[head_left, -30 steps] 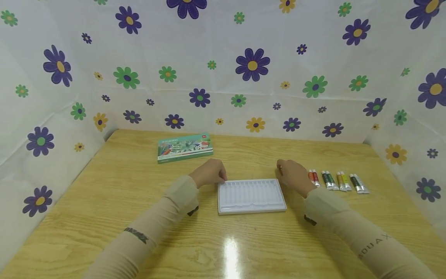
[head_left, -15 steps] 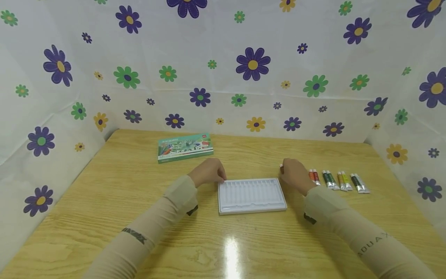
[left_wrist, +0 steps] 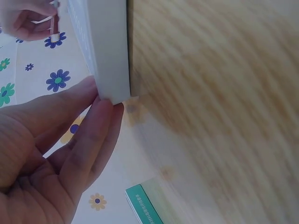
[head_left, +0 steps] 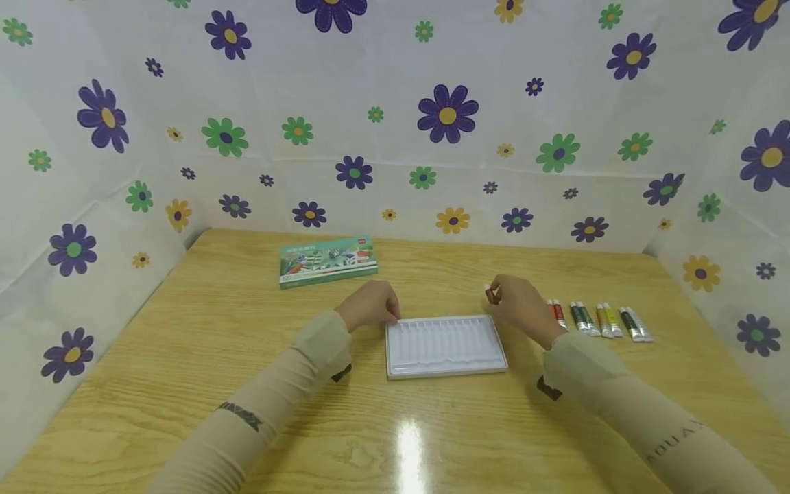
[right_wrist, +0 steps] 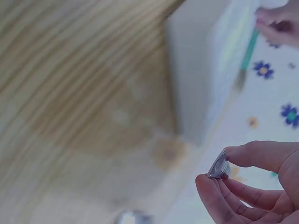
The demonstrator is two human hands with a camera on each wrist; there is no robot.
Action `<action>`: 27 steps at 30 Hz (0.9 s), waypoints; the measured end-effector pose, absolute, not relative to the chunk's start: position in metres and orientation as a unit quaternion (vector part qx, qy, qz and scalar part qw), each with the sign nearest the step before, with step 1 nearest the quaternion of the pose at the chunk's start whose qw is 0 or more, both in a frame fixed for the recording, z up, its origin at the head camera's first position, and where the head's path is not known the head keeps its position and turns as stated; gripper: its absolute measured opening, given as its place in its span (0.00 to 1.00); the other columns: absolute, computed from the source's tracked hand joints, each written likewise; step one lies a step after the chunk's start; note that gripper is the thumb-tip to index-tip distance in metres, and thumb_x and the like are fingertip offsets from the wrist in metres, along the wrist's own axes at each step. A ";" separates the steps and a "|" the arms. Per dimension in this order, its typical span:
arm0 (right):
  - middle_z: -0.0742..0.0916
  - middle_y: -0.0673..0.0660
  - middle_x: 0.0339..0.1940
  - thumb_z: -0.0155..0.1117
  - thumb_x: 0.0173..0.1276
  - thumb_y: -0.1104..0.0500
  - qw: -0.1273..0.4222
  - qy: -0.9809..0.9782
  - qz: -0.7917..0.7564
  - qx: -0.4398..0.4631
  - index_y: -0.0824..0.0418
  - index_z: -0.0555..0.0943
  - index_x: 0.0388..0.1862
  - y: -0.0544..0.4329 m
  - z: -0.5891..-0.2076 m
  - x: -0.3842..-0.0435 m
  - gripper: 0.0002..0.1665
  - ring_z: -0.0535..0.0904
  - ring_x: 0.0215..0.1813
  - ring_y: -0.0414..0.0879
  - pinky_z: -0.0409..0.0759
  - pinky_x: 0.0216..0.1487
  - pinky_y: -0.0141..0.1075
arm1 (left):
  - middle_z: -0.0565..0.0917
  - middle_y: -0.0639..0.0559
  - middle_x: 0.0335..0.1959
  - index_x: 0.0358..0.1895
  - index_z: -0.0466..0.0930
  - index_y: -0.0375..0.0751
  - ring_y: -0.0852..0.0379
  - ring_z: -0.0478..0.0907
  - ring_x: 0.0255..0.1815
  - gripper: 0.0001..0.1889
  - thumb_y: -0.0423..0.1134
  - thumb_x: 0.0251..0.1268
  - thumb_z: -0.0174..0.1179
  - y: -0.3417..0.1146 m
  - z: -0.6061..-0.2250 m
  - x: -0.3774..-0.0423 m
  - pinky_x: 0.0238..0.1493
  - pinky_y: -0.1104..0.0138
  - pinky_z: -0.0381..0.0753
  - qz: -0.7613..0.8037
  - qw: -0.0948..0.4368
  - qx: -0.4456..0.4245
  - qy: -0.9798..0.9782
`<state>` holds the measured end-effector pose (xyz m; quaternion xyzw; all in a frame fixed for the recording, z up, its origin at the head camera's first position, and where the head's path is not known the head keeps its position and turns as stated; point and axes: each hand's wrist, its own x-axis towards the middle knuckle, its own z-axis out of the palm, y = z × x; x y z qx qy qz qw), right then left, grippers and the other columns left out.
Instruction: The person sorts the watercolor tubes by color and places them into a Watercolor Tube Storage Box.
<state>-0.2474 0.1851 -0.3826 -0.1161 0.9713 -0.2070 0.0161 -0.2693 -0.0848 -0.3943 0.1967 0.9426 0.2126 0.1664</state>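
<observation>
In the head view a white plastic tray [head_left: 447,361] with a row of narrow slots lies on the table. My left hand [head_left: 368,304] pinches its far left corner; the left wrist view has the thumb and fingertips at the corner of the tray's side wall [left_wrist: 108,51]. Beyond the far right corner, my right hand [head_left: 523,310] holds a small brown paint tube [head_left: 492,295] with a white cap. The right wrist view shows its silver crimped end [right_wrist: 217,167] between thumb and fingers, the rest mostly hidden.
Paired paint tubes lie right of the right hand: red ones [head_left: 558,312], green ones [head_left: 584,319], ochre and yellow ones [head_left: 608,321], then a black one [head_left: 631,325] beside a pale one. A green illustrated box [head_left: 328,262] lies back left. Flower-printed cloth [head_left: 395,137] surrounds the table.
After a slight shift right, my right hand has moved back left and a little up, bringing more of the brown tube into view. My left hand stays at the tray's corner.
</observation>
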 end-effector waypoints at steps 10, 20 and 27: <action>0.86 0.59 0.33 0.67 0.57 0.64 0.087 0.947 -0.253 -0.176 0.68 0.79 0.43 0.116 -0.366 -0.217 0.15 0.80 0.32 0.44 0.78 0.32 0.33 | 0.86 0.52 0.30 0.27 0.86 0.42 0.59 0.77 0.33 0.02 0.32 0.54 0.66 -0.085 -0.394 -0.272 0.40 0.68 0.78 0.193 0.161 0.201 0.947; 0.85 0.56 0.28 0.65 0.58 0.65 0.116 0.938 -0.269 -0.188 0.68 0.81 0.39 0.072 -0.380 -0.209 0.10 0.77 0.28 0.42 0.76 0.30 0.31 | 0.88 0.50 0.33 0.30 0.87 0.42 0.58 0.80 0.36 0.03 0.31 0.54 0.66 -0.085 -0.392 -0.275 0.42 0.68 0.80 0.193 0.184 0.200 0.943; 0.84 0.56 0.28 0.65 0.58 0.65 0.126 0.933 -0.279 -0.186 0.70 0.80 0.38 0.060 -0.385 -0.208 0.10 0.74 0.27 0.41 0.74 0.31 0.30 | 0.87 0.50 0.32 0.29 0.87 0.41 0.56 0.81 0.36 0.03 0.30 0.55 0.65 -0.085 -0.390 -0.274 0.43 0.67 0.80 0.186 0.187 0.210 0.941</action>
